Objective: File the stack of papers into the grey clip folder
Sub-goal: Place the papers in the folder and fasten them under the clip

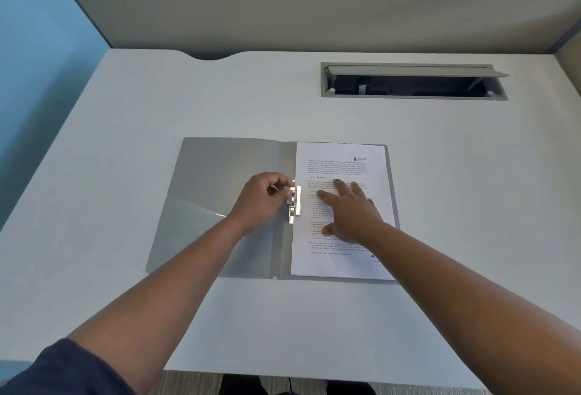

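While the grey clip folder (220,206) lies open flat on the table (125,111), the stack of papers (341,212) sits on its right-hand half, long axis running away from the person, left edge tucked against the spine. Metal clip (295,204) stands along that same edge, parallel to the spine, directly between the two hands.

Left hand (262,201): fingers curled round the clip's lever, gripping it from the left side; wrist low over the inner pocket of the left cover. It is the nearer hand to the clip, touching it.

Right hand (352,209): flat, fingers straight and spread, palm pressing on the middle of the top sheet, fingertips pointing toward the clip.

Judgement: clamping step in hand. Whether the clip is already down on the sheets cannot be told. The next move likely depends on the paper edge staying under the clip bar, hence the pinning hand.

Cable hatch (415,80) in the table stands open, well apart.
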`<state>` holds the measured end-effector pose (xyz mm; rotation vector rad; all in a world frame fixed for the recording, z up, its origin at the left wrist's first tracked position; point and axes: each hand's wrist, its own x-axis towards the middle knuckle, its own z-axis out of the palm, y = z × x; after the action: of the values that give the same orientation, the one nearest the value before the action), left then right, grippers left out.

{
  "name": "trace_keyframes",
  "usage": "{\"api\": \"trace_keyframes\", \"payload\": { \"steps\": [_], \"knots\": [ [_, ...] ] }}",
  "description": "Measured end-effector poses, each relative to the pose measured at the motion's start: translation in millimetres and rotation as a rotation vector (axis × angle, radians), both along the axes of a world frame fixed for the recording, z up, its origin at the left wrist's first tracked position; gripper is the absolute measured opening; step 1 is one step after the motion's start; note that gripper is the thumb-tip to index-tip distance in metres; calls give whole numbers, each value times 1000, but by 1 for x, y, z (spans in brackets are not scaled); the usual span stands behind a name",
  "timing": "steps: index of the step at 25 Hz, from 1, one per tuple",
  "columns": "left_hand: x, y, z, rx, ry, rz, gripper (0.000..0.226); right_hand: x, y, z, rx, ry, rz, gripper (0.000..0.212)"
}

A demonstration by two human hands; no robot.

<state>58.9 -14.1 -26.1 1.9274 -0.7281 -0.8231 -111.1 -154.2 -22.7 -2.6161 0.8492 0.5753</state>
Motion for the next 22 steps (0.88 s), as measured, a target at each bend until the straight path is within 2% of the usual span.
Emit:
{"api": "trace_keyframes", "payload": {
  "steps": [3,6,14,22],
  "knots": [
    [-1,11,-10,44,68,68,28,-1,0,-1,1,-5,4,91],
    [1,10,-15,84,84,32,43,-1,-1,-2,-1,-7,7,91],
    [-4,-2,-19,239,-221,-174,68,-1,0,-1,8,-21,-17,92],
    [7,11,-21,133,-58,-223,75,-2,1,0,19,-19,-24,92]
  ]
}}
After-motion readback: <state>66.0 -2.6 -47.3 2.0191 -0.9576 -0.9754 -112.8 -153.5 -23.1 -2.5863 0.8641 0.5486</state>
